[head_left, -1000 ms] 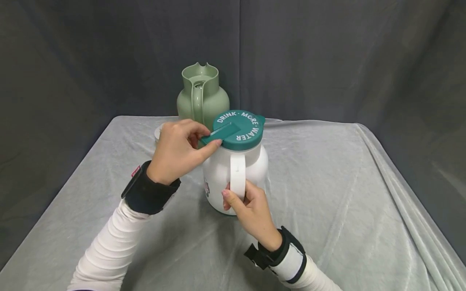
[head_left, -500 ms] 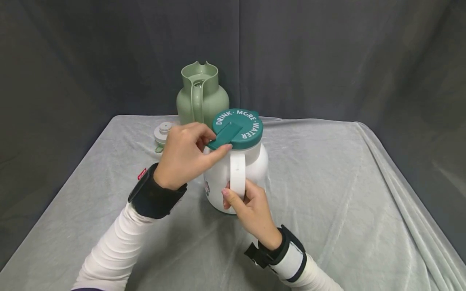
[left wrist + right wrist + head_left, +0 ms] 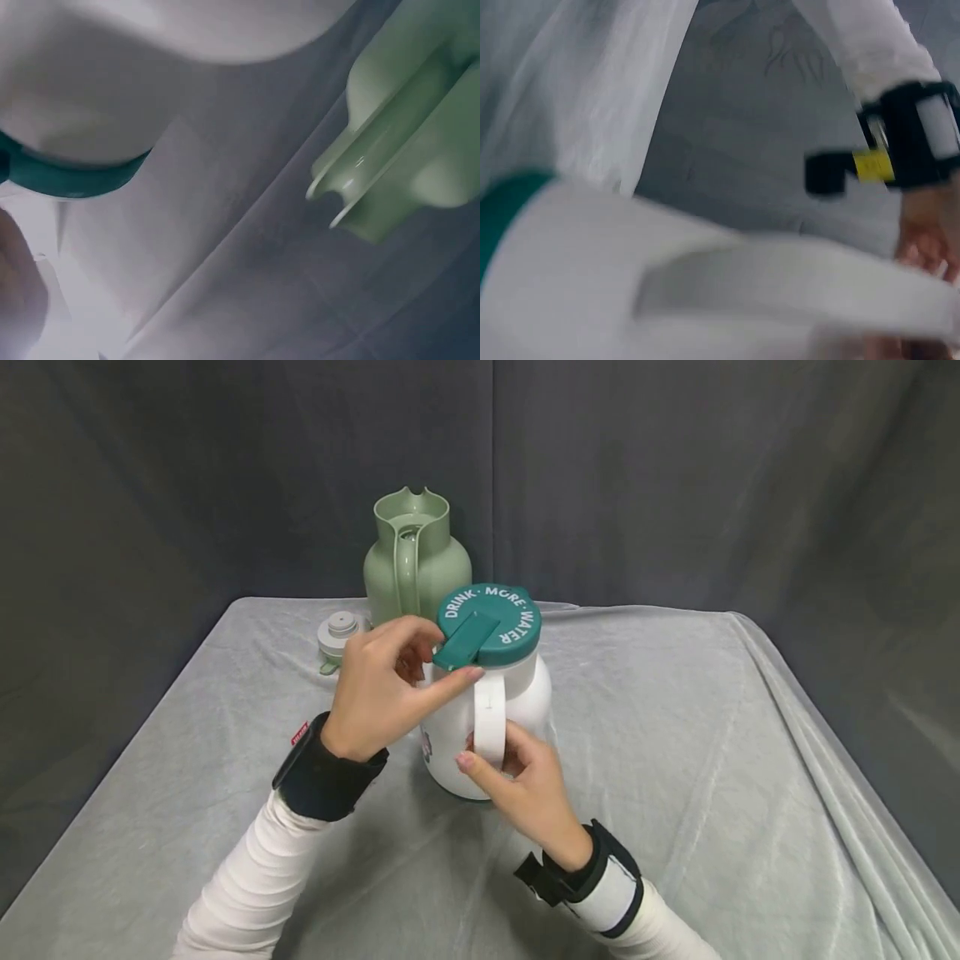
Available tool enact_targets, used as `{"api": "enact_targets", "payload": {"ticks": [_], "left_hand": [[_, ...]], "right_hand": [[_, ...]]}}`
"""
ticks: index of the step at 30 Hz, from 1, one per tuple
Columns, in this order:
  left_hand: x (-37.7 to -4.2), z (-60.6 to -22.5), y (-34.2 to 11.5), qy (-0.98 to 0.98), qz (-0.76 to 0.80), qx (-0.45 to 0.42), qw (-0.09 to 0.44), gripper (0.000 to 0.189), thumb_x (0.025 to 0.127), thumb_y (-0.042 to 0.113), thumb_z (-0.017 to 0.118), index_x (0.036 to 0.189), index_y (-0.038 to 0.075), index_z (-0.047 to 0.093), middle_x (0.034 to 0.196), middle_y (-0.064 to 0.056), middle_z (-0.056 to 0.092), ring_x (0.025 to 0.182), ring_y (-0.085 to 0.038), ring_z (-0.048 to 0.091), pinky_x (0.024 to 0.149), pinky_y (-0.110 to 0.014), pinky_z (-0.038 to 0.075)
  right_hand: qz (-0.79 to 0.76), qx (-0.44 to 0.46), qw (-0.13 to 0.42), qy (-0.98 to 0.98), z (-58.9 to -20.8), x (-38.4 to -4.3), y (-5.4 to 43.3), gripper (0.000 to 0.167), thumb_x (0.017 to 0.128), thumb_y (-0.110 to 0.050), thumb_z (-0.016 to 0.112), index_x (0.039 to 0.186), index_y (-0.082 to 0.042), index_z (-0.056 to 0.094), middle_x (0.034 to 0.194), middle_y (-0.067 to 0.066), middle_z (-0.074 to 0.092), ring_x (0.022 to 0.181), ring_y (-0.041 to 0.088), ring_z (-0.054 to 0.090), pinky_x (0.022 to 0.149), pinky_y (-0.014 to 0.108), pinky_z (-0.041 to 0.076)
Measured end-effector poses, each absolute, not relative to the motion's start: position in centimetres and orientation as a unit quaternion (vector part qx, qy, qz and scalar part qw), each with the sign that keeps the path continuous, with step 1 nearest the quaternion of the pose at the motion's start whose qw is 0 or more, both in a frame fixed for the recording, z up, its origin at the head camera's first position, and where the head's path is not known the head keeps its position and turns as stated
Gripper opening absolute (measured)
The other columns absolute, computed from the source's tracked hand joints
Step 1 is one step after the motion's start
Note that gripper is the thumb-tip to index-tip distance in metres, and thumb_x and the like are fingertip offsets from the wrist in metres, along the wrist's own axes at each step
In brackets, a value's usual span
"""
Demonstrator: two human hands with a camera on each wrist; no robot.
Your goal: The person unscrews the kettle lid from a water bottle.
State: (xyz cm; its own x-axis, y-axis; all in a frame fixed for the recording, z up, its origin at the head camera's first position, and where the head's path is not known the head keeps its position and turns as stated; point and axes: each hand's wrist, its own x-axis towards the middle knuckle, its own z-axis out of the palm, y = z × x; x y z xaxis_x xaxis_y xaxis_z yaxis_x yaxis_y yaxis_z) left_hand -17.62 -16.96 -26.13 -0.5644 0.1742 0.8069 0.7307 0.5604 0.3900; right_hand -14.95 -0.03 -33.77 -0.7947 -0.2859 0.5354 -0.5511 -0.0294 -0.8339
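Observation:
A white jug (image 3: 517,689) with a teal screw lid (image 3: 501,617) stands upright at the middle of the table. Lettering rings the lid, and its tab points toward my left hand (image 3: 382,689). That hand's fingers lie beside the tab; its thumb stretches below the lid's rim, a little apart from the tab. Lower down, my right hand (image 3: 528,785) holds the jug's handle (image 3: 490,718), fingers through the loop and thumb across the front. The left wrist view catches the teal rim (image 3: 71,180); in the right wrist view the handle (image 3: 795,277) is blurred.
Behind and left of the jug stands a green pitcher (image 3: 442,568) with a notched spout, its own handle facing me. A small grey-white stopper (image 3: 341,631) with a green tab lies left of it, partly behind my left hand. Grey cloth (image 3: 675,735) covers the table.
The lid has turned so its tab points nearer the handle. My left hand moved right and nearer with it, its thumb now off the lid. My right wrist shifted slightly right.

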Motion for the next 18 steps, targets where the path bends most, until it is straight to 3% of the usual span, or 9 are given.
{"api": "enact_targets", "payload": {"ticks": [4,8,12,15,18], "left_hand": [[-17.5,-27.6,-17.6,-0.789,-0.447,-0.283,0.313,0.035,0.083,0.031,0.064,0.085,-0.003,0.057,0.06,-0.006,0.055,0.048,-0.01,0.049,0.045,-0.022,0.042],[-17.2,-29.0,-17.8,-0.774,-0.535,-0.297,0.162,0.019,0.09,0.012,0.054,0.084,-0.005,0.058,0.062,-0.01,0.057,0.049,-0.018,0.054,0.046,-0.027,0.046],[-16.9,-30.2,-17.3,-0.774,-0.535,-0.338,0.02,0.023,0.095,0.007,0.045,0.081,-0.004,0.059,0.068,-0.01,0.059,0.056,-0.021,0.058,0.053,-0.031,0.051],[-16.7,-30.9,-16.7,-0.776,-0.51,-0.372,-0.022,0.028,0.097,0.011,0.042,0.077,0.0,0.058,0.069,-0.007,0.059,0.06,-0.018,0.059,0.057,-0.029,0.051],[-16.7,-31.8,-16.1,-0.773,-0.493,-0.399,-0.017,0.031,0.097,0.013,0.041,0.07,0.004,0.054,0.064,-0.005,0.055,0.058,-0.013,0.056,0.055,-0.026,0.048]], "right_hand": [[0.621,0.305,0.187,-0.697,-32.6,-15.3,1.2,0.03,0.076,0.004,0.067,0.104,0.008,0.057,0.093,0.016,0.063,0.08,0.018,0.062,0.068,0.03,0.053],[0.568,0.326,0.281,-0.702,-30.4,-16.2,2.5,0.03,0.074,0.001,0.07,0.1,0.009,0.058,0.092,0.018,0.06,0.079,0.022,0.059,0.065,0.027,0.052],[0.491,0.366,0.333,-0.717,-27.6,-17.0,3.0,0.027,0.073,-0.004,0.071,0.096,0.007,0.062,0.092,0.017,0.06,0.08,0.021,0.058,0.062,0.022,0.051],[0.439,0.403,0.344,-0.725,-25.8,-17.5,2.7,0.023,0.072,-0.003,0.072,0.092,0.005,0.064,0.09,0.013,0.061,0.078,0.021,0.059,0.06,0.021,0.05],[0.38,0.441,0.35,-0.734,-24.7,-17.8,1.9,0.02,0.071,-0.005,0.074,0.088,0.003,0.066,0.087,0.01,0.06,0.073,0.02,0.058,0.059,0.022,0.048]]}}
